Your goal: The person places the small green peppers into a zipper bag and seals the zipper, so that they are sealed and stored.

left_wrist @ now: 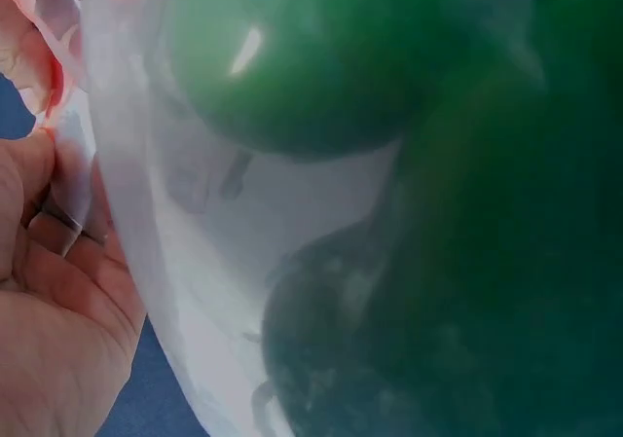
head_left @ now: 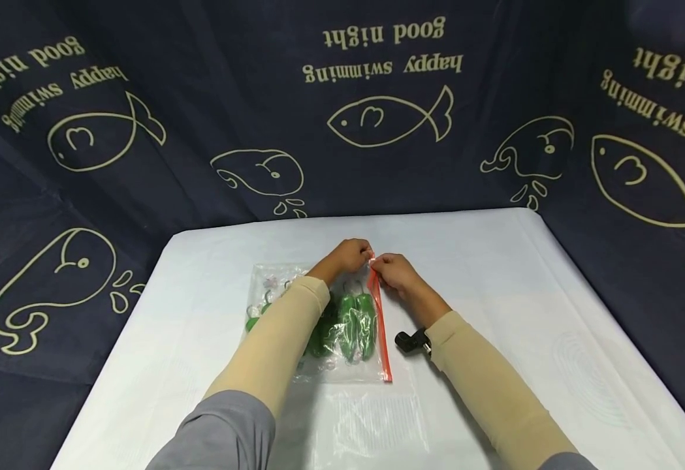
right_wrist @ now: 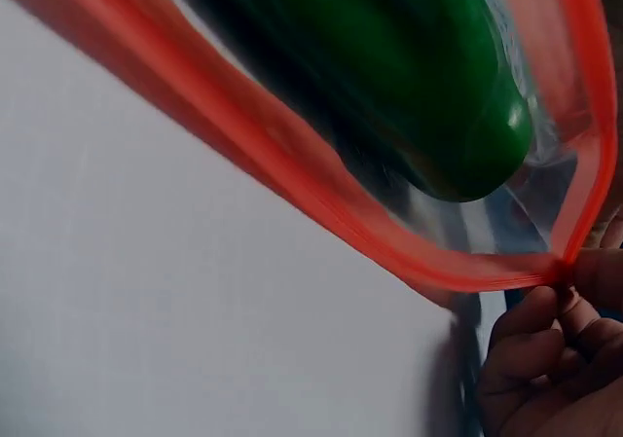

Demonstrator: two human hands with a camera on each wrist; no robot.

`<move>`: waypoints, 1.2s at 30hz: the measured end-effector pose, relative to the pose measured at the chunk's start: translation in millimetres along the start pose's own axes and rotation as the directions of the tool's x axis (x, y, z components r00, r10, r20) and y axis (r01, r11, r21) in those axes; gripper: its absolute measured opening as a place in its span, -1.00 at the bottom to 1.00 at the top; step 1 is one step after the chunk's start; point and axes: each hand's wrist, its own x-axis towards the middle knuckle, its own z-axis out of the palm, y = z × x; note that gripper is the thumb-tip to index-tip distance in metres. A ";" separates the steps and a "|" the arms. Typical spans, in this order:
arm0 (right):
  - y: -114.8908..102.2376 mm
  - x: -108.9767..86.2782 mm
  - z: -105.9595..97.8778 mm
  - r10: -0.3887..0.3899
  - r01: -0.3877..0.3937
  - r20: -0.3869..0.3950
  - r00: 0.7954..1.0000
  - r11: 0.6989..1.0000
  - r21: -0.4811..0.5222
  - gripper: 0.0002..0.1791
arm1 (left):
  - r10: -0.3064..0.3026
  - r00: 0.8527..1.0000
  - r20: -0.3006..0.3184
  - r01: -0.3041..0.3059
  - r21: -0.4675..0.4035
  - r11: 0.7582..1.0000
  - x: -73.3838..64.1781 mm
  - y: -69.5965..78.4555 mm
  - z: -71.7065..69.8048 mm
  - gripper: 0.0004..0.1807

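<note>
A clear zip bag (head_left: 342,373) with a red zip strip (head_left: 384,339) along its right edge lies on the table, several green peppers (head_left: 367,326) inside it. At the far end of that strip, my left hand (head_left: 350,253) pinches the bag's corner. Beside it my right hand (head_left: 398,271) pinches the same red edge between thumb and fingers. In the right wrist view, two red bands (right_wrist: 389,257) of the mouth stand apart and meet at the pinching fingers (right_wrist: 526,330). Peppers behind the clear film (left_wrist: 127,184) fill most of the left wrist view. My left forearm covers part of the bag.
A white cloth covers the table (head_left: 201,313). A black device (head_left: 411,341) sits at my right wrist. Near the front lies a flat, clear plastic sheet or bag (head_left: 371,424). Dark curtains (head_left: 260,85) with fish drawings stand behind and to the sides.
</note>
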 end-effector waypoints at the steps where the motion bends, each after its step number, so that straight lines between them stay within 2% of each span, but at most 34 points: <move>1: -0.2 -1.3 -0.4 0.003 -0.003 0.000 1.000 1.000 -0.011 -0.76 | 0.004 1.000 0.001 -0.004 0.007 1.000 0.7 -0.1 1.4 -0.77; 6: -0.3 -6.8 -2.0 0.003 -0.003 0.002 1.000 0.999 -0.034 -0.73 | 0.008 1.000 -0.007 -0.008 0.008 1.000 1.4 1.8 7.5 -0.74; 9: 0.6 -7.9 -2.9 0.016 -0.015 0.019 1.000 1.000 -0.016 -0.73 | -0.011 1.000 -0.001 0.011 -0.023 1.000 0.6 3.2 9.6 -0.73; 14: 4.5 -5.1 -4.2 0.029 -0.030 0.055 0.998 0.999 0.025 -0.73 | -0.044 0.999 0.024 0.045 -0.036 0.998 -2.0 5.5 7.0 -0.73; 20: 7.9 -1.1 -7.6 0.024 -0.026 0.051 0.998 0.999 0.038 -0.74 | -0.033 0.997 0.063 0.035 -0.040 0.999 -2.3 6.6 4.7 -0.75; 23: 7.9 -1.3 -9.0 0.025 -0.026 0.054 0.998 0.999 0.024 -0.74 | -0.022 0.999 0.038 0.024 -0.054 0.998 -2.4 5.8 5.1 -0.77; 29: 8.4 -10.7 -5.0 0.019 -0.014 0.100 0.995 0.998 -0.057 -0.75 | -0.062 0.995 -0.082 0.055 -0.082 0.995 -4.0 0.8 3.3 -0.79; 36: 11.9 -28.0 -0.9 0.008 0.002 0.139 0.990 0.997 -0.072 -0.77 | -0.054 0.996 -0.074 0.049 -0.066 0.997 -3.9 -3.6 -1.0 -0.80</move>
